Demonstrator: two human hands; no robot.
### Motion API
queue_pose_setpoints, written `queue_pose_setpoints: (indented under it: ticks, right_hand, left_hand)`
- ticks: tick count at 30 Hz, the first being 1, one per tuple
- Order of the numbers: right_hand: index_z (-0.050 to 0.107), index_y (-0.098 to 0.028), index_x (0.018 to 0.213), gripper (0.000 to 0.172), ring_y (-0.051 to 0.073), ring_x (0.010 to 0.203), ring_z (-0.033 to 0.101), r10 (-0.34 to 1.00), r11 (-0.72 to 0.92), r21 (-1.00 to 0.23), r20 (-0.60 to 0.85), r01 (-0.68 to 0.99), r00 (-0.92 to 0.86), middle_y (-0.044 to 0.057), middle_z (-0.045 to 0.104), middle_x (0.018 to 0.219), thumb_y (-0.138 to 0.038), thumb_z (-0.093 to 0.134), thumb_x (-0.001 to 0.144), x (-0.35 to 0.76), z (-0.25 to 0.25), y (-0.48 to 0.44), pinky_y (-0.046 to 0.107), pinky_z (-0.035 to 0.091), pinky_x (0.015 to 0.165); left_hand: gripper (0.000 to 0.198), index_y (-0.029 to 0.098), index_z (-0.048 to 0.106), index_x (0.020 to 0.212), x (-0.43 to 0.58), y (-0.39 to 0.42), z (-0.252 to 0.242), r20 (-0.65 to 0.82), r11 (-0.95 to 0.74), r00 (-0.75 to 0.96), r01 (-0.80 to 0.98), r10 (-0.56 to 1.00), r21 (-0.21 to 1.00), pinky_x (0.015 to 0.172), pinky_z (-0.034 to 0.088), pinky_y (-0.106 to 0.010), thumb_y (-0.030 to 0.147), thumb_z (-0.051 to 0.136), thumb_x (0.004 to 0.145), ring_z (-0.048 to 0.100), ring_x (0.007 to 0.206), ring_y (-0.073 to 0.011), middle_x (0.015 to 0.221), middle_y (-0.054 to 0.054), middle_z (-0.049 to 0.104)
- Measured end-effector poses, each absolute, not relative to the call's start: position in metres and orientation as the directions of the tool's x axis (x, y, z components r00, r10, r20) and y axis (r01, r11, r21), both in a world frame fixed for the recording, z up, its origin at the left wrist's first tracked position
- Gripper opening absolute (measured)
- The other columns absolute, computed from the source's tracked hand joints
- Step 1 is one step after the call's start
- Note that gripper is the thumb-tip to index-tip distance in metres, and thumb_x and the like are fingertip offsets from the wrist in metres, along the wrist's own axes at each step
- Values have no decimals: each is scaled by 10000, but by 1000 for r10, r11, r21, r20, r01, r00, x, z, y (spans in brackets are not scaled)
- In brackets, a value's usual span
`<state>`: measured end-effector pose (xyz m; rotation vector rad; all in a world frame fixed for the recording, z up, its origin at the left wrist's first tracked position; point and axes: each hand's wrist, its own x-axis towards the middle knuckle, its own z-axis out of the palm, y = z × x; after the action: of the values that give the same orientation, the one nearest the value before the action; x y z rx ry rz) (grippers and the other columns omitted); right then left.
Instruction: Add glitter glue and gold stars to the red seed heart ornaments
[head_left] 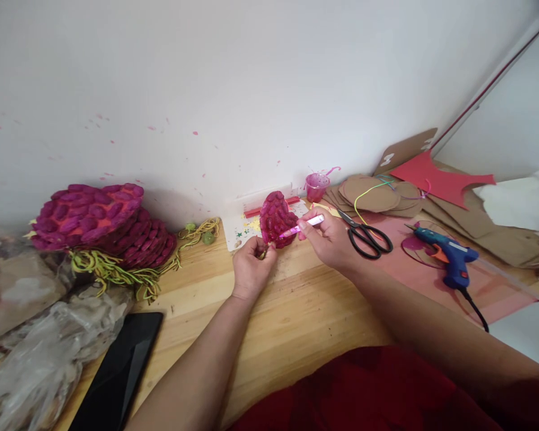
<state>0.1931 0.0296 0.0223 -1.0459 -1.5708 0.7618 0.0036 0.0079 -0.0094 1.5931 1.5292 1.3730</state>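
status: magenta piece in hand, pink across the face that shows; no bare patch made out at this size. judged well along, with the lower part, where the pen points, probably left to touch up. stack of bumpy pieces at left, with yarn, looks done; cardboard discs at right look unworked.

position: piece is raised on edge at the near side of the white sheet on the desk, between the hands. long axis runs roughly upright, rounded end up. pen lies aslant, tip toward the piece and down-left, tail up-right; tip contact cannot be told.

fingers: left hand pinches narrowly at the piece's lower edge, exact grip partly hidden. right hand has its fingers closed around the pen barrel.
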Motion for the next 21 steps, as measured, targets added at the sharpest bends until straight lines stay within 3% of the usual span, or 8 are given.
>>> queue_pose_setpoints:
  ticks: [21]
  right_hand:
    - [549, -212, 869, 251, 148, 641, 577, 927, 374, -914, 365, 156, -79, -5, 617, 697, -452, 602, 920, 194, 21, 36, 289, 430, 610]
  left_hand:
    - [182, 202, 551, 700, 1, 9, -16, 306, -234, -115, 416, 945, 879, 572, 333, -227, 324, 630, 808, 400, 588, -109, 619, 53, 461]
